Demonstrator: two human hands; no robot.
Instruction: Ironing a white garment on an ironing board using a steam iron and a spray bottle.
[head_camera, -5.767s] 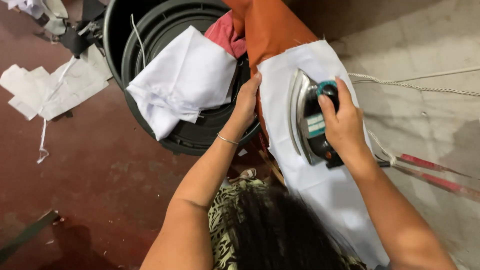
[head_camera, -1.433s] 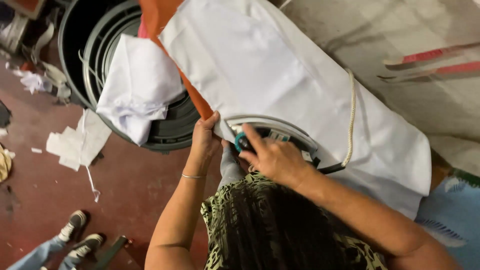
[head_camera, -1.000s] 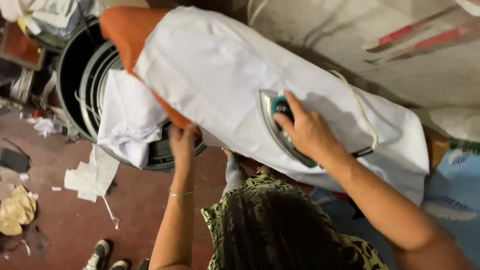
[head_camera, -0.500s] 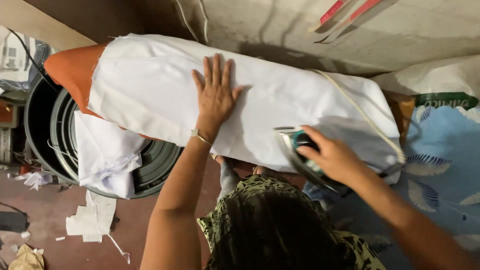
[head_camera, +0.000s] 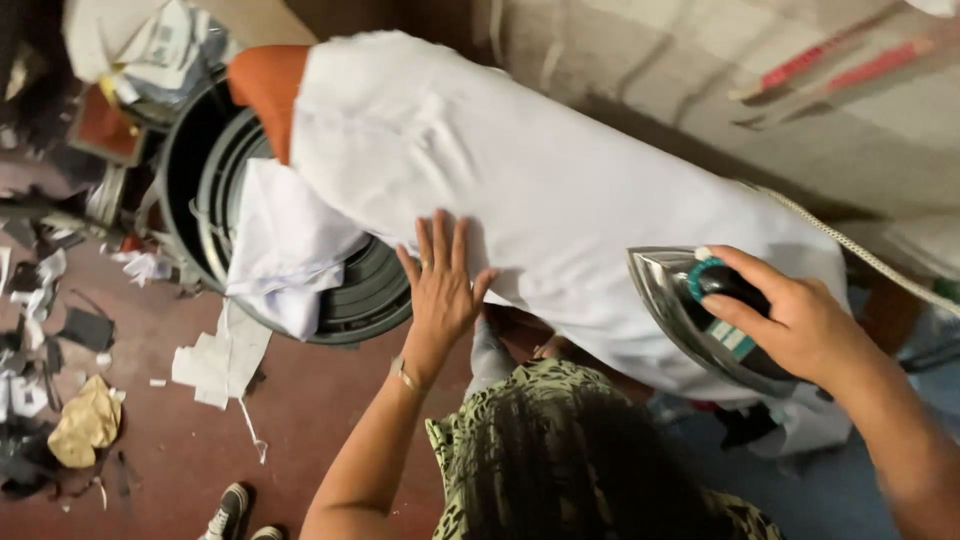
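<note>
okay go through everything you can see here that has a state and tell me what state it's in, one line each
White cloth: spread flat over the orange padded board.
Silver clothes iron with black handle: resting on the cloth, gripped.
Right hand: closed round the iron's handle.
Left hand: open, fingers spread, pressing the cloth.
Round black bin: open, white fabric draped over its rim.

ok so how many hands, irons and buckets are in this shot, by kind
hands: 2, left hand flat on the white cloth, right hand gripping the iron
irons: 1
black buckets: 1
total: 4
</note>
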